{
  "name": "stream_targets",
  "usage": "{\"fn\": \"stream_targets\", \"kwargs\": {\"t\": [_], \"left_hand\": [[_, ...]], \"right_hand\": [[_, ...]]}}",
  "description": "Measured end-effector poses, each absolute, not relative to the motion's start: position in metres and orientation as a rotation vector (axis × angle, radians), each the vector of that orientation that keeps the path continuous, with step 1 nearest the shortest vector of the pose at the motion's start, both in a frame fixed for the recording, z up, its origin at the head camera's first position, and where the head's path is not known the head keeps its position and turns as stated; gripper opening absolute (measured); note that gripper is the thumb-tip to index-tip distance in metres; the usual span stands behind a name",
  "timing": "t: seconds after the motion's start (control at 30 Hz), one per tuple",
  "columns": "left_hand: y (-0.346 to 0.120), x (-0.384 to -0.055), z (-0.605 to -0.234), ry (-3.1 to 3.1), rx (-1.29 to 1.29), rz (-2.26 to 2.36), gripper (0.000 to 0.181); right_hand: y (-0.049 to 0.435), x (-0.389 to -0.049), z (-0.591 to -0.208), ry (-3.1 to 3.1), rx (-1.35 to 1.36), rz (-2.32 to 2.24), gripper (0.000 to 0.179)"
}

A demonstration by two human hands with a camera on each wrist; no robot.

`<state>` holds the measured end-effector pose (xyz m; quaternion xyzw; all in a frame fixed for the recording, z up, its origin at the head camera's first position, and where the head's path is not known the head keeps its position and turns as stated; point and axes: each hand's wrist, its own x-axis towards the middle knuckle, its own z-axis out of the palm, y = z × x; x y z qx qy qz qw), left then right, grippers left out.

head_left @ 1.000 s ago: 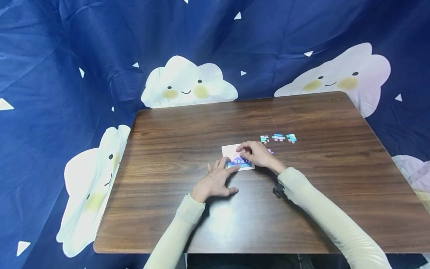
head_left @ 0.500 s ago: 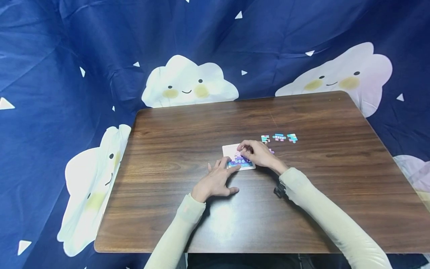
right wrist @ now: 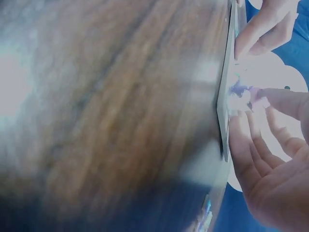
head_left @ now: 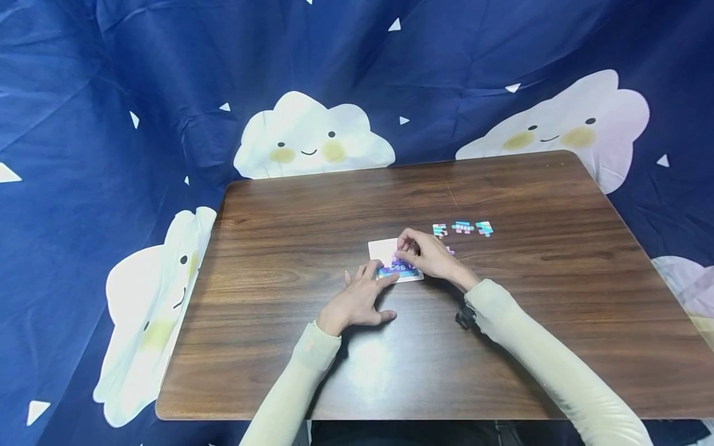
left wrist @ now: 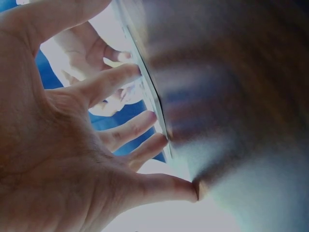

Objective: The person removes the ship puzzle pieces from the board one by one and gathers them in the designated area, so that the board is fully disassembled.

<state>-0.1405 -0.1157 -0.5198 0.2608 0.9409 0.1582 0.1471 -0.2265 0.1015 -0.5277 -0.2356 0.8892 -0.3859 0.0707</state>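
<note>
A white puzzle board (head_left: 379,249) lies on the wooden table, its lower part covered by joined blue and purple puzzle pieces (head_left: 397,269). My left hand (head_left: 358,302) spreads its fingers over the board's left and front edge. In the left wrist view, the left fingertips (left wrist: 149,118) touch that edge and the thumb meets the table. Over the board's right side, my right hand (head_left: 429,256) pinches a small pink-purple puzzle piece (right wrist: 259,99) between thumb and finger. From above, the fingers mostly hide this piece.
Behind the right hand, three loose puzzle pieces (head_left: 462,227) form a row. A purple piece (head_left: 450,251) shows partly beside the right wrist. A blue cloud-printed cloth (head_left: 429,80) hangs behind the wooden table (head_left: 279,248).
The right fingers have shifted slightly to the right over the board, still pinching the puzzle piece. The left hand keeps its place on the board.
</note>
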Motion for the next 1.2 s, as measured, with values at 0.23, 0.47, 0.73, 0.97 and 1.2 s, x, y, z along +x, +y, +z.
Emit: {"fn": "stream_targets", "kwargs": {"t": [0.23, 0.47, 0.73, 0.97, 1.2], "left_hand": [[-0.116, -0.14, -0.518, 2.714, 0.76, 0.463, 0.082], [-0.115, -0.14, -0.518, 2.718, 0.762, 0.453, 0.082], [-0.115, -0.14, -0.52, 2.72, 0.763, 0.456, 0.082], [-0.115, -0.14, -0.519, 2.71, 0.753, 0.45, 0.082], [-0.114, -0.14, -0.52, 2.709, 0.75, 0.465, 0.083]], "right_hand": [[0.102, -0.224, -0.524, 2.642, -0.774, -1.116, 0.014], [0.103, -0.221, -0.524, 2.657, -0.791, -1.104, 0.013], [0.107, -0.222, -0.524, 2.617, -0.758, -1.192, 0.012], [0.113, -0.221, -0.517, 2.572, -0.723, -1.275, 0.013], [0.123, -0.222, -0.515, 2.519, -0.664, -1.407, 0.015]]}}
